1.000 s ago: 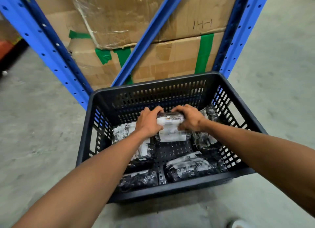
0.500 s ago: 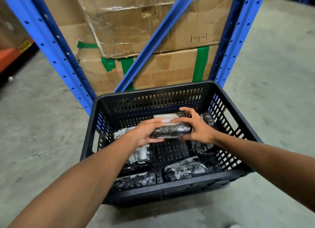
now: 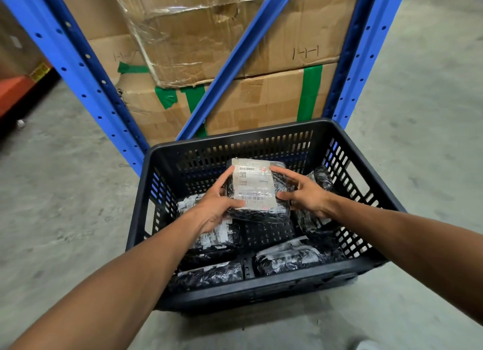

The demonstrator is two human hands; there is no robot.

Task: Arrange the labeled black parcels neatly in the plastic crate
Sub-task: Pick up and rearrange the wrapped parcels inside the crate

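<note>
I see both hands inside the black plastic crate [image 3: 261, 287], which sits on the concrete floor [image 3: 65, 205] at about 6 o'clock from the blue rack [image 3: 86, 75] and its taped cardboard boxes [image 3: 261, 96]. My left hand [image 3: 217, 208] grips the labeled parcel [image 3: 257, 190] from its 9 o'clock edge, thumb pressed on the white label and forefinger stretched up along the side. My right hand [image 3: 305, 192] meets it from 3 o'clock, fingers spread, thumb and fingertips touching the parcel's edge; I read it as a light pinch, not a full clasp. The parcel is held label up, above the crate's middle, tilted toward me. Below it other wrapped black parcels lie on the crate floor: one at 9 o'clock [image 3: 217, 239] under my left wrist, two along the near wall at 7 o'clock [image 3: 209, 275] and 5 o'clock [image 3: 287, 258], and one at 3 o'clock [image 3: 322, 179] leaning against the right wall.
</note>
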